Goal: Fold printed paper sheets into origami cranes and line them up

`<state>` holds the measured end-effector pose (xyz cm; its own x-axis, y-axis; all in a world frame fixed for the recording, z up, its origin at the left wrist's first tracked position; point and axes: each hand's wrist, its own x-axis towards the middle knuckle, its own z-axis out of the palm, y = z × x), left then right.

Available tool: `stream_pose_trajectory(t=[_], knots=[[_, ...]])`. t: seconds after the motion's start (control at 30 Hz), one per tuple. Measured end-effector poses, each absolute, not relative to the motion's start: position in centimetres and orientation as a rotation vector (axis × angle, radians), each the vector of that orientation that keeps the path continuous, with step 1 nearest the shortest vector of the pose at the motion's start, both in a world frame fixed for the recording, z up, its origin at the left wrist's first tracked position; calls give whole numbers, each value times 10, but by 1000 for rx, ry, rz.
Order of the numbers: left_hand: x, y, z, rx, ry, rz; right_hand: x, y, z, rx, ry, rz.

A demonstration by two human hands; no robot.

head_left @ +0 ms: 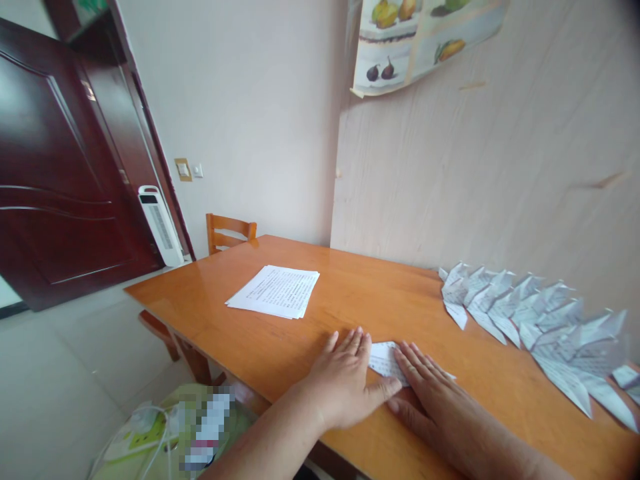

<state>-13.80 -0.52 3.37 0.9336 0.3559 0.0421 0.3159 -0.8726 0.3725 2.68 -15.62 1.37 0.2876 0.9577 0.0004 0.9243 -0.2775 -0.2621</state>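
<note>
Both my hands lie flat on a folded sheet of printed paper (384, 360) near the front edge of the orange wooden table (380, 303). My left hand (345, 383) is open, its fingers stretched out and its thumb reaching toward the right hand. My right hand (433, 393) is open too, with its fingers pressed flat over the paper's right part. Most of the paper is hidden under my hands.
A stack of printed sheets (275, 291) lies further back on the table. A row of several folded paper shapes (540, 323) runs along the wall at the right. A wooden chair (230, 230) stands at the far end, beside a dark door (60, 173) and a white heater (161, 225).
</note>
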Motion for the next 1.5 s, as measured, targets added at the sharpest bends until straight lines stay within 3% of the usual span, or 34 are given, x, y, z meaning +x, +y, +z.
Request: stream_pose_trajectory(t=[0.23,0.57,1.5], knots=[[-114,-7,41,2772,342,516,20,-154,27,-2365,-1714,352],[-103,-7,16,2748,204,512,29,-152,23,-2213,-1639,328],[-104,-6,23,2783,178,469,42,-178,40,-2404,-1661,290]])
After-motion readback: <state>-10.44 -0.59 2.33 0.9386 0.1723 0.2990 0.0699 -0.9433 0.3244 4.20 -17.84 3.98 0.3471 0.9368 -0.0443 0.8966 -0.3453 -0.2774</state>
